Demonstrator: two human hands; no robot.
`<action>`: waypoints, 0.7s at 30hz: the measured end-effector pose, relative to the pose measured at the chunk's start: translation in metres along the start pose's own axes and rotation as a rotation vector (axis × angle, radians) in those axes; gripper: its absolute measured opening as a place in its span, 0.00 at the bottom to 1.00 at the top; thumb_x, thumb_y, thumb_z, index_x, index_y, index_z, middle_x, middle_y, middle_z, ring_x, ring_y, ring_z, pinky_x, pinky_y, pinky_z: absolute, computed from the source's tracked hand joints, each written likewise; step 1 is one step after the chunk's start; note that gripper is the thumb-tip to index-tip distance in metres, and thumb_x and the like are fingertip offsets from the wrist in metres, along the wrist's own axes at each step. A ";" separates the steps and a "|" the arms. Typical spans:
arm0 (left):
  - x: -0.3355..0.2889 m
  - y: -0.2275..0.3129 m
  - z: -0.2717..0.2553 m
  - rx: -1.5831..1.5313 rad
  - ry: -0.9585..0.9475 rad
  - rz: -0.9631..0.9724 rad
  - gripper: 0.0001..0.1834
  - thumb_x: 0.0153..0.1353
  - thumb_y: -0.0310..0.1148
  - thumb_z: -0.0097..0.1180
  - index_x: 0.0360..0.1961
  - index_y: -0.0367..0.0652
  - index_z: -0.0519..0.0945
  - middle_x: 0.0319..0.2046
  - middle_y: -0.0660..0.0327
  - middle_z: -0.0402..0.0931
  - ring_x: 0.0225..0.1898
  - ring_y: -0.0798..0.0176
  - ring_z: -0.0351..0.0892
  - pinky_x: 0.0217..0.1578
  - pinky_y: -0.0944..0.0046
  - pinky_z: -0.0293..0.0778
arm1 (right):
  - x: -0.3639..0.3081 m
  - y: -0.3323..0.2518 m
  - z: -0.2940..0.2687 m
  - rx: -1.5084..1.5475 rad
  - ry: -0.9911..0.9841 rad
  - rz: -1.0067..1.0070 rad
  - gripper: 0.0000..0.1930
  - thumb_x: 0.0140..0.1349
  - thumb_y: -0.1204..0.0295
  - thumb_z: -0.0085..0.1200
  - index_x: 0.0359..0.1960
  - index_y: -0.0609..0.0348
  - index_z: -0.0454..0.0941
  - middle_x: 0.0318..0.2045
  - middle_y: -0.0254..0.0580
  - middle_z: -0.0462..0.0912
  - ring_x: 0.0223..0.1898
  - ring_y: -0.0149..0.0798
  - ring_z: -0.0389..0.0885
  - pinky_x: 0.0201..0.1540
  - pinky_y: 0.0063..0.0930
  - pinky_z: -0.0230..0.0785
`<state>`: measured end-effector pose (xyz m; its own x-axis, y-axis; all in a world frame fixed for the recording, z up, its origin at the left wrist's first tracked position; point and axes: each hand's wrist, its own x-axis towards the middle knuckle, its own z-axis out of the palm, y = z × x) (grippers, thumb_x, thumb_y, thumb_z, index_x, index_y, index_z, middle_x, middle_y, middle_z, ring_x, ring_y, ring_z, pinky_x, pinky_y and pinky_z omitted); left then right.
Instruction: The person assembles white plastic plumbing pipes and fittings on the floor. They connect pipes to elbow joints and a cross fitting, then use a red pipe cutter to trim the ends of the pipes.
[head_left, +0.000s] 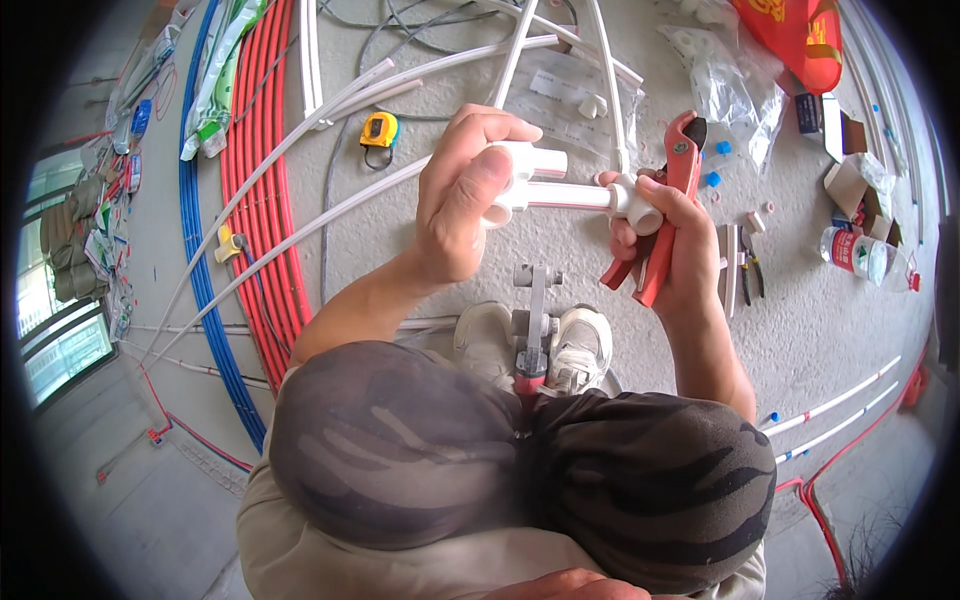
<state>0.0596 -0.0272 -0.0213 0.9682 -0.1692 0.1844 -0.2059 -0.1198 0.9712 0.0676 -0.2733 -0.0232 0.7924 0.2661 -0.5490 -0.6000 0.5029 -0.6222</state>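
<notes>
A short white plastic pipe (570,196) with a thin red stripe joins two white fittings in front of me. My left hand (452,215) is closed round the fitting (518,180) at its left end, thumb pressed on top. Against the tee fitting (640,205) at the right end rest the fingers of my right hand (688,245). That same hand also grips a red pipe cutter (683,165), blade end pointing away from me. Between my shoes stands a pipe fusion welder (536,325) with grey heating sockets, its lower part hidden by my knees.
Red pipes (262,170) and blue pipes (200,200) run along the floor at left. A yellow tape measure (379,130) lies beyond my left hand. Long white pipes (330,205) cross the floor. At right are pliers (750,265), a plastic bottle (850,255) and plastic bags (725,80).
</notes>
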 end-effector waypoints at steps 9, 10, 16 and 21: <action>0.000 -0.008 0.003 -0.048 0.006 -0.001 0.29 0.79 0.49 0.39 0.54 0.29 0.76 0.52 0.55 0.73 0.46 0.65 0.78 0.49 0.67 0.71 | 0.002 0.000 -0.001 0.043 0.013 0.002 0.16 0.71 0.68 0.54 0.48 0.74 0.80 0.31 0.47 0.83 0.23 0.33 0.76 0.27 0.28 0.69; 0.001 -0.008 0.003 -0.036 0.006 0.005 0.29 0.79 0.49 0.40 0.54 0.29 0.76 0.52 0.55 0.73 0.45 0.66 0.77 0.48 0.68 0.71 | 0.003 0.000 -0.002 0.055 -0.003 0.009 0.16 0.71 0.68 0.54 0.47 0.74 0.80 0.31 0.47 0.83 0.23 0.33 0.76 0.27 0.27 0.69; -0.001 -0.005 0.005 -0.015 0.027 -0.055 0.26 0.79 0.46 0.39 0.54 0.30 0.77 0.49 0.57 0.76 0.39 0.71 0.74 0.41 0.71 0.68 | 0.006 -0.001 -0.001 0.071 0.042 0.045 0.16 0.71 0.68 0.54 0.49 0.74 0.78 0.35 0.48 0.83 0.25 0.33 0.77 0.27 0.28 0.69; -0.001 -0.016 0.006 -0.019 0.056 -0.006 0.24 0.80 0.44 0.39 0.54 0.32 0.77 0.46 0.59 0.78 0.41 0.73 0.76 0.39 0.73 0.68 | 0.011 0.001 -0.010 0.106 -0.019 0.117 0.16 0.71 0.68 0.53 0.49 0.73 0.78 0.35 0.48 0.83 0.25 0.33 0.77 0.29 0.27 0.70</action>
<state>0.0608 -0.0314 -0.0380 0.9760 -0.1134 0.1859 -0.1975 -0.1016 0.9750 0.0750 -0.2782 -0.0357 0.7201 0.3434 -0.6030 -0.6743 0.5514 -0.4912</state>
